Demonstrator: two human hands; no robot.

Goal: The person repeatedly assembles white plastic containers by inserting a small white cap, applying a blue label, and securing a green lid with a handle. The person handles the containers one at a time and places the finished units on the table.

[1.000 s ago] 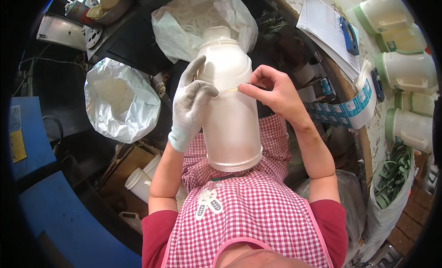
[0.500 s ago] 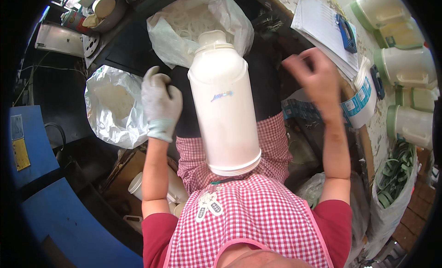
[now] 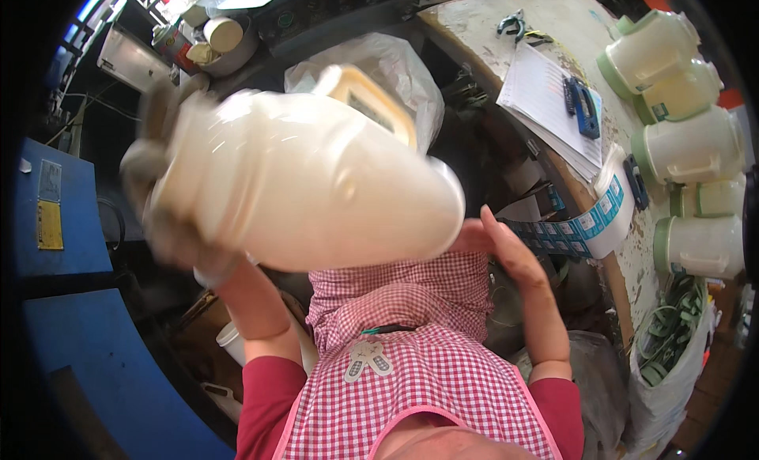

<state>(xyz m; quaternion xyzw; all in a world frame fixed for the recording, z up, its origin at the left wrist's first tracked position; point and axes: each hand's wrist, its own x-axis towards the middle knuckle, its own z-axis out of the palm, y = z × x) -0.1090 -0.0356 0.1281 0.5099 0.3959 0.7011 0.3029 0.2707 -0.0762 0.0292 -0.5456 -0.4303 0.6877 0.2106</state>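
Observation:
A large cream plastic jug with a loop handle lies tilted sideways above my lap, blurred by motion. Around its left end is my left hand, in a grey-white glove and closed on it, though the fingers are smeared. At the jug's lower right end is my bare right hand, thumb raised and fingers stretched out. Whether those fingertips touch the jug I cannot tell, as its rounded end partly covers them. Behind the jug, a translucent plastic bag is partly hidden.
A worn bench on the right carries papers, a blue-handled cutter, a label roll and several green-lidded containers. Below it stands a bag of green strips. Blue metal panels are at my left.
The jug has swung from upright along my lap to sideways, its handle now showing. My left hand has taken hold of its end. My right hand has come down beside its other end.

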